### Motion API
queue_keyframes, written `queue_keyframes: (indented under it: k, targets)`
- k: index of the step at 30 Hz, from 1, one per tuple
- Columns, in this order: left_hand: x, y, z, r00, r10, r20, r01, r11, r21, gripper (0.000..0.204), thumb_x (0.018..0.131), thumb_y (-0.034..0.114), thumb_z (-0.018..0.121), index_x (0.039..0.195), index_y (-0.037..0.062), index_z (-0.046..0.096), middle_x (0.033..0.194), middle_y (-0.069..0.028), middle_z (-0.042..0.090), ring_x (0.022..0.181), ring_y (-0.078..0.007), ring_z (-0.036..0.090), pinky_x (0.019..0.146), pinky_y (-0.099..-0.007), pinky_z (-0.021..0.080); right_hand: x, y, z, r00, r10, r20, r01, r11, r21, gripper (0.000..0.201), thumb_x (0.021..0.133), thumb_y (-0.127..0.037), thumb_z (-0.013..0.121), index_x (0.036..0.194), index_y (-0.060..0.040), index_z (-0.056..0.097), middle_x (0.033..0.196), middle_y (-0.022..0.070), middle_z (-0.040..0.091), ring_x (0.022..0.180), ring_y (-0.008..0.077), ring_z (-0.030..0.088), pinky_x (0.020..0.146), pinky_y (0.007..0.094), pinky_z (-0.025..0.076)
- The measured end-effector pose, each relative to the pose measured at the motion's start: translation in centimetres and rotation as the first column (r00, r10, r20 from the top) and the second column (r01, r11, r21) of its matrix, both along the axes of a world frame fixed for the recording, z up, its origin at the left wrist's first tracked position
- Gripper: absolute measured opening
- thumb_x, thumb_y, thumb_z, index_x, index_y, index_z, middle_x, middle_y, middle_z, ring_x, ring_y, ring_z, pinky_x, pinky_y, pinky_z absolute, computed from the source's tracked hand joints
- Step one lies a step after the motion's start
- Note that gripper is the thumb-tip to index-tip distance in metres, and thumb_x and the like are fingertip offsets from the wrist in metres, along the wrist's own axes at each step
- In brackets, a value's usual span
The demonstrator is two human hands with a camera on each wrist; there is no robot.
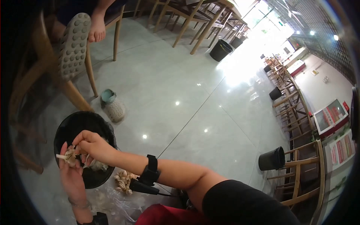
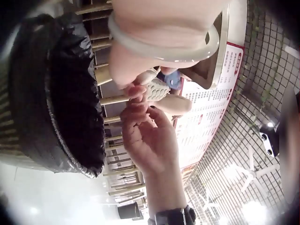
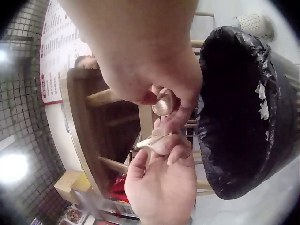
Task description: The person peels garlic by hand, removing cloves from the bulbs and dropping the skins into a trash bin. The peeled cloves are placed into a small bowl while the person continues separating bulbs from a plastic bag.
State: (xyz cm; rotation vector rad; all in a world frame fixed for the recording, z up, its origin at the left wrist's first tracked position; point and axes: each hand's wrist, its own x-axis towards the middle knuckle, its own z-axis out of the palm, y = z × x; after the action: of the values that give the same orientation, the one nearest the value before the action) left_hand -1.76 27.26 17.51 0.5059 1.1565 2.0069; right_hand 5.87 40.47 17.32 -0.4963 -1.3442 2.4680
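Over a black bag-lined bin (image 1: 64, 129), my left hand (image 1: 73, 183) holds a garlic bulb (image 1: 70, 158) by its fingers, its pale stem pointing left in the head view. My right hand (image 1: 98, 149) is close against the bulb, fingers bent. In the right wrist view a garlic clove (image 3: 163, 104) with papery skin sits pinched between the right thumb and fingers, just above the bulb. Loose garlic skins (image 1: 96, 165) lie inside the bin. Several garlic cloves (image 1: 125, 182) are heaped on the floor beside it.
A clear plastic sheet (image 1: 116, 204) lies on the floor near my knees. Past the bin stands a perforated shoe (image 1: 113, 108). Another person's foot (image 1: 97, 28) and shoe sole (image 1: 76, 45) are near a wooden chair. More bins (image 1: 272, 158) and chairs line the right side.
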Motion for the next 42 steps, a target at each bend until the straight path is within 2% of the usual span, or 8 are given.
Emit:
queue_keyframes:
  k: [5,8,18,23,29,35,38,42]
  targets:
    - [-2.6,-1.4,-2.0,0.972,-0.162,0.168,0.15,0.985,0.083,0.026,0.095,0.035,0.043,0.101,0.0108,0.051,0.101,-0.0007,0.054,0.073,-0.0037,0.044,0.06,-0.0182,0.033,0.0,0.2,-1.4,0.985,0.128,0.118,-0.135,0.99,0.05,0.014,0.087,-0.018,0.043,0.089,-0.0047,0.046,0.062,0.0048,0.053,0.046,0.0116,0.051,0.036,0.0251,0.042]
    - [-1.6,-1.2,-1.8,0.97,0.018,0.244,0.001,0.997,-0.079,0.022,0.095,0.033,0.046,0.099,0.012,0.051,0.099,0.0018,0.053,0.073,-0.003,0.043,0.062,-0.0184,0.033,0.3,-0.8,-0.1,0.974,0.108,0.198,-0.151,0.963,0.221,0.023,0.09,-0.026,0.049,0.089,-0.0039,0.044,0.058,0.0048,0.053,0.043,0.0117,0.05,0.036,0.0248,0.04]
    - [-0.2,-1.0,-1.7,0.996,-0.016,-0.084,0.002,0.987,-0.163,0.031,0.095,0.026,0.051,0.119,0.0074,0.047,0.095,0.0053,0.054,0.076,0.0012,0.044,0.058,-0.016,0.033,0.3,-2.4,-0.8,0.985,0.068,0.158,-0.134,0.879,0.458,0.032,0.092,-0.033,0.053,0.089,-0.0035,0.044,0.062,0.0088,0.057,0.048,0.0145,0.055,0.044,0.0273,0.043]
    - [-0.7,-1.1,-1.6,0.978,-0.116,-0.176,0.053,0.943,-0.329,0.033,0.096,0.032,0.046,0.12,0.009,0.043,0.104,-0.0005,0.051,0.077,-0.0029,0.047,0.055,-0.0162,0.036,-0.2,-3.2,-2.3,0.99,-0.138,-0.042,0.134,0.776,0.616,0.032,0.093,-0.034,0.051,0.089,-0.0029,0.044,0.064,0.0127,0.057,0.055,0.0259,0.06,0.052,0.0339,0.045]
    - [1.1,0.5,-1.5,0.847,0.144,-0.511,-0.323,0.904,-0.28,0.036,0.097,0.038,0.041,0.118,0.0089,0.042,0.102,0.0003,0.047,0.079,-0.0042,0.044,0.056,-0.0159,0.034,0.4,-3.3,-0.7,0.974,-0.212,-0.077,0.198,0.639,0.743,0.03,0.092,-0.033,0.05,0.088,-0.0036,0.044,0.064,0.0163,0.057,0.059,0.0335,0.059,0.052,0.0383,0.043]
    - [-1.3,-1.1,-4.0,0.91,0.09,-0.405,-0.236,0.915,-0.328,0.038,0.097,0.04,0.041,0.117,0.0074,0.045,0.102,-0.0023,0.047,0.096,-0.0113,0.047,0.084,-0.0255,0.04,0.2,-3.5,-0.5,0.983,-0.169,0.07,0.079,0.736,0.672,0.033,0.092,-0.034,0.045,0.083,-0.0024,0.05,0.062,0.0158,0.057,0.06,0.034,0.059,0.054,0.0385,0.044]
    - [-0.6,-0.4,-3.6,0.866,0.145,-0.479,-0.271,0.941,-0.205,0.038,0.097,0.039,0.043,0.116,0.0065,0.045,0.1,-0.0019,0.048,0.092,-0.0099,0.047,0.08,-0.0242,0.04,0.2,-3.7,-0.4,0.978,-0.161,0.135,0.03,0.743,0.668,0.041,0.093,-0.039,0.041,0.082,-0.0021,0.055,0.062,0.0158,0.059,0.061,0.0338,0.059,0.056,0.039,0.044]
    - [-1.1,-1.1,-2.9,0.868,-0.027,-0.495,-0.111,0.962,-0.248,0.039,0.096,0.04,0.044,0.116,0.0064,0.044,0.099,-0.0018,0.049,0.086,-0.0082,0.046,0.072,-0.0219,0.037,0.3,-3.8,-0.7,0.967,-0.188,0.17,-0.005,0.657,0.754,0.047,0.093,-0.044,0.038,0.085,-0.0027,0.057,0.064,0.0161,0.061,0.063,0.0332,0.061,0.059,0.0401,0.046]
